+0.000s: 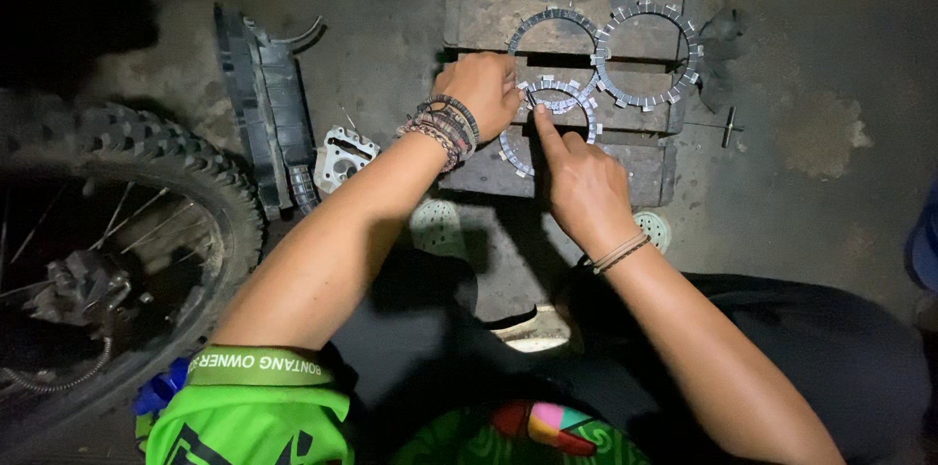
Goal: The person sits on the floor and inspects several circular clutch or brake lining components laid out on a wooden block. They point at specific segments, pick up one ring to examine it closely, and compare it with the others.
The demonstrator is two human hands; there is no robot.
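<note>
A toothed grey metal clutch ring (547, 123) lies flat on a weathered wooden block (645, 167) serving as the surface, so it stays steady. The left hand (486, 92) pinches a thin dark tool against the ring's far edge; the right hand (578, 184), forefinger extended and other fingers curled, presses there. Two more toothed rings (647, 53) lie spread out farther back. A knobbly motorcycle tyre (147, 162) stands left.

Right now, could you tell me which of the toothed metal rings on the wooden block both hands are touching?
The nearest ring, at the block's front edge. The left hand and right hand meet on it; the two rings behind lie untouched.
</note>
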